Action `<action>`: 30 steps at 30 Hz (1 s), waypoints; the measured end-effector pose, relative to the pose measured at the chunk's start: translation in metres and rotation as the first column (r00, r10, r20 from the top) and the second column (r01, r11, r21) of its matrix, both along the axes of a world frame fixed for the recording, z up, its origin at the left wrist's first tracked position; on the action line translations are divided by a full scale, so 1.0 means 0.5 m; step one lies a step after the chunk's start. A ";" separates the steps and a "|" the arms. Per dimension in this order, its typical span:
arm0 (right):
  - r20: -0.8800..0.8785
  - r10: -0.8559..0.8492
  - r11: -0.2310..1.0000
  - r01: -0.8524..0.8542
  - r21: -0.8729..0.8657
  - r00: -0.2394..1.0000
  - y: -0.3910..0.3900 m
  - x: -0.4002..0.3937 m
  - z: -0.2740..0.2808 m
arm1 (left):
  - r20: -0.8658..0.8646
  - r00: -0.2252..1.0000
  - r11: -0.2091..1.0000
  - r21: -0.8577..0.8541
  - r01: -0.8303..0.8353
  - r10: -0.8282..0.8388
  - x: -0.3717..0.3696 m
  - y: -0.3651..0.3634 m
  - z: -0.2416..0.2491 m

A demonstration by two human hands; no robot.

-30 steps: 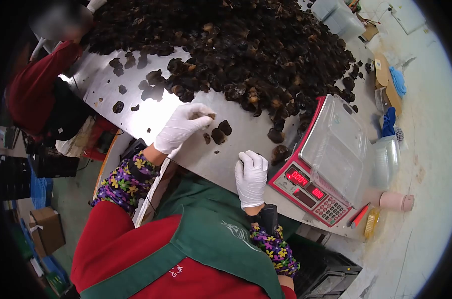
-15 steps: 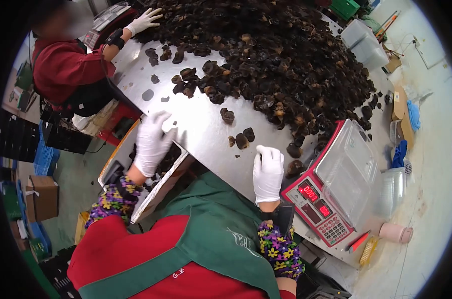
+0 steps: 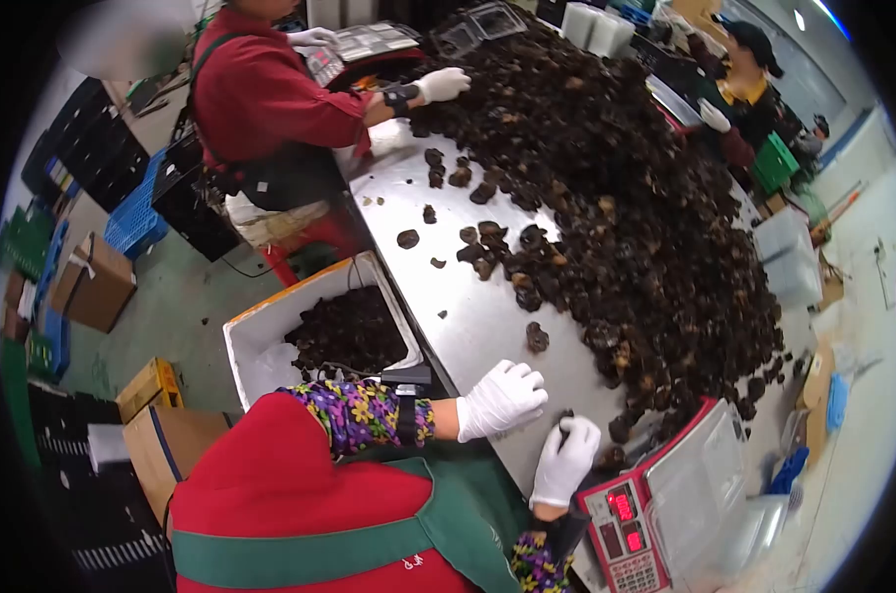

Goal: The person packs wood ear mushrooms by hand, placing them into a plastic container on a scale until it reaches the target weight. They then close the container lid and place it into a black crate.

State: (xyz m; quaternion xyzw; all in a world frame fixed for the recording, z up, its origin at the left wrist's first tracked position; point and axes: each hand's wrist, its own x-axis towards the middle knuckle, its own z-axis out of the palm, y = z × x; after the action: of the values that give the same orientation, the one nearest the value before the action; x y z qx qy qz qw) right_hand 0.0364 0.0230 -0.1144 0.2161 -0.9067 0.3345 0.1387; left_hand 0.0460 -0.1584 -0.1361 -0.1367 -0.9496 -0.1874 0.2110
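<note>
My left hand (image 3: 502, 400), in a white glove, is over the table's front edge with its fingers curled; what they hold, if anything, is hidden. Close beside it my right hand (image 3: 566, 463), also gloved, is closed with a dark brown wood ear mushroom (image 3: 565, 419) showing at its fingertips. A large heap of wood ear mushrooms (image 3: 645, 217) covers much of the metal table (image 3: 448, 341). One loose mushroom (image 3: 537, 337) lies beyond my hands. To the right of my right hand stands a red and white scale (image 3: 606, 539) with a clear plastic box (image 3: 700, 484) on it.
A white foam box (image 3: 238, 351) with dark pieces inside stands left of the table. A co-worker in red (image 3: 270, 89) reaches over the heap at the far left. Another person (image 3: 754, 89) is across the table. Stacked clear boxes (image 3: 789, 257) stand at the right.
The view has swung left. My left hand has moved from above the foam box to beside my right hand, its spread fingers now curled. A dark mushroom now shows at my right fingertips.
</note>
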 end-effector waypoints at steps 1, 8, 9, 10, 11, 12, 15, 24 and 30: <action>-0.009 -0.007 1.000 0.007 -0.013 1.000 0.008 0.013 -0.003 | -0.008 1.000 1.000 -0.003 -0.019 0.019 -0.003 -0.010 -0.003; 0.020 -0.055 0.997 0.056 -0.055 0.998 0.031 0.062 -0.028 | -0.237 0.888 0.888 -0.150 -0.434 0.394 -0.009 -0.182 -0.049; 0.019 -0.065 0.996 0.066 -0.056 0.998 0.031 0.065 -0.028 | -0.253 0.864 0.859 -0.173 -0.483 0.435 0.001 -0.221 -0.049; 0.017 -0.065 0.996 0.066 -0.058 0.998 0.030 0.067 -0.027 | -0.158 0.836 0.805 -0.224 -0.549 0.526 0.020 -0.254 -0.030; -0.002 -0.068 0.995 0.067 -0.079 0.998 0.028 0.069 -0.024 | -0.065 0.789 0.748 -0.281 -0.602 0.611 0.040 -0.288 -0.010; -0.020 -0.074 0.993 0.072 -0.099 0.997 0.027 0.071 -0.022 | -0.077 0.706 0.644 -0.350 -0.680 0.704 0.054 -0.325 -0.006; -0.097 -0.037 0.991 0.024 -0.130 0.995 0.030 0.075 -0.023 | -0.324 0.544 0.408 -0.402 -0.820 0.774 0.120 -0.427 0.028; -0.122 -0.021 0.995 0.009 -0.095 0.992 0.034 0.110 -0.011 | -0.146 0.974 0.977 0.152 -0.149 0.171 -0.019 -0.189 0.120; -0.278 -0.160 0.987 0.156 -0.036 0.947 0.124 0.132 0.176 | -0.087 0.975 0.951 0.219 0.217 -0.202 -0.170 0.030 0.174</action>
State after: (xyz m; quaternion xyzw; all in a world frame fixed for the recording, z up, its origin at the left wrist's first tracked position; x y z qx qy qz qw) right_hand 0.1022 0.0850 -0.0261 0.1872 -0.8901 0.2944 0.2934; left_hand -0.0391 -0.1432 -0.0491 -0.2175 -0.8949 -0.3114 0.2342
